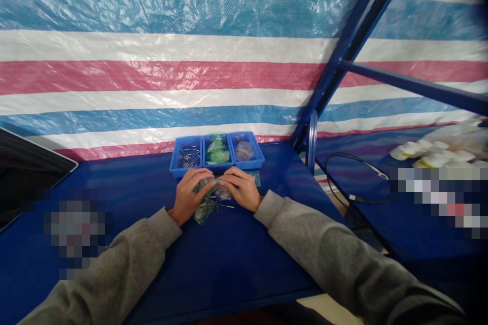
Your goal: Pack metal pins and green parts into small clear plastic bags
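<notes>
The left hand (190,195) and right hand (241,189) curl over green packets (204,212) and a clear packet (224,194) on the surface (236,259), just near of three blue bins (251,164); I cannot tell whether either grips anything. Metal rods (226,206) lie right of the green packets.

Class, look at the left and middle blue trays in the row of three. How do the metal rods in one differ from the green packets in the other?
The metal rods are greyish, the green packets green. The rods are thin and straight; the packets look crumpled and lumpy. The rods lie loosely scattered, while the packets are heaped. Both sit in blue trays.
</notes>
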{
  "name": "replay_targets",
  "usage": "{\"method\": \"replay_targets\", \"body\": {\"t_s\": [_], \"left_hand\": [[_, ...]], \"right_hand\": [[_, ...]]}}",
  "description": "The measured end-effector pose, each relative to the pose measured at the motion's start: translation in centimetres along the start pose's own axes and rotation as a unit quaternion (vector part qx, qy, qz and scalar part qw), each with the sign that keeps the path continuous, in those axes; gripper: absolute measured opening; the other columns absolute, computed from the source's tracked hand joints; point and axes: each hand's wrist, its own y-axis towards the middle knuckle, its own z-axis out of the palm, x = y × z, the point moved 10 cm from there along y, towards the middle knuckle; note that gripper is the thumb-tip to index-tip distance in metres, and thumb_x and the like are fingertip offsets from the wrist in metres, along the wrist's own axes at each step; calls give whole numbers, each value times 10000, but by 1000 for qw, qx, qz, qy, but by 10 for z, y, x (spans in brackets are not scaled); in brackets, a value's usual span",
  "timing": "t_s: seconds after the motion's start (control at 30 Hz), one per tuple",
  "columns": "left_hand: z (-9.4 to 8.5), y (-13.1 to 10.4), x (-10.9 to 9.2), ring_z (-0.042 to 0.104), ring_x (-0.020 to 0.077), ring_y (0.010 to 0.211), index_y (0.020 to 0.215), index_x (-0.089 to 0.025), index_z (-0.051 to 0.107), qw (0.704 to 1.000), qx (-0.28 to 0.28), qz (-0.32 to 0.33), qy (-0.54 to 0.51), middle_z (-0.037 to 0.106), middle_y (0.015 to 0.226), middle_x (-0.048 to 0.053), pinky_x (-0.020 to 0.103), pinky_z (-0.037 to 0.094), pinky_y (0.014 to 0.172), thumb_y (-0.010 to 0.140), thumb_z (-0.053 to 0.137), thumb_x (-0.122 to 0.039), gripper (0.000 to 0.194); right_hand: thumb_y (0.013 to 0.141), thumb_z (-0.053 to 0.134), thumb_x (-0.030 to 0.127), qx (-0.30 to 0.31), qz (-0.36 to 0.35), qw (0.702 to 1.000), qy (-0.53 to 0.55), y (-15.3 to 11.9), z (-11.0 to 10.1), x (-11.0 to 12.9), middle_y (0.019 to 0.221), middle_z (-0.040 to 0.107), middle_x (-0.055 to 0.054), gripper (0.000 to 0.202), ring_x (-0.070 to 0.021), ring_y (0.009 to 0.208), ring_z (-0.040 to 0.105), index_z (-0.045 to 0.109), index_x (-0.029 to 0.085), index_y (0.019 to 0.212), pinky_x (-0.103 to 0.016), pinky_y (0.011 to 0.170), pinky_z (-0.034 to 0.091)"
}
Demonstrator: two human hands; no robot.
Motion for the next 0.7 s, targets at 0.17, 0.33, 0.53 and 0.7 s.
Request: {"method": "replay_targets", "body": {"t_s": [0.17, 0.33, 0.53, 0.7], "left_hand": [[4, 1, 1, 568, 161, 834, 898, -175, 613, 1000, 18, -5, -11, 642, 855, 39, 314, 464, 794, 834, 556, -273, 130], [5, -1, 4, 566, 147, 801, 886, -175, 612, 1000, 17, -22, -2, 632, 837, 33, 287, 464, 764, 840, 546, -264, 120], [3, -4, 6, 590, 143, 809, 920, -171, 605, 1000, -4, -22, -3, 637, 901, 46, 285, 482, 764, 844, 537, -259, 135], [-3, -7, 8, 595, 156, 914, 942, -162, 598, 999, -35, -27, 19, 636, 985, 63, 296, 477, 834, 845, 530, -232, 137]], "right_hand": [[887, 487, 264, -17, 5, 1000, 3, 1, -4, 1, 894, 613, -59, 202, -151, 833, 579, 641, 196, 998, -281, 774, 489], [873, 508, 271, -43, 22, 999, -2, 1, -12, 2, 917, 597, -70, 184, -159, 845, 573, 624, 188, 990, -283, 753, 484], [889, 477, 284, -39, 23, 999, -8, 2, -9, 2, 801, 603, -51, 177, -153, 756, 567, 617, 179, 917, -272, 700, 466], [892, 475, 295, -40, 32, 998, -31, 0, -8, -2, 761, 615, -40, 187, -140, 694, 569, 620, 179, 874, -250, 671, 454]]}}
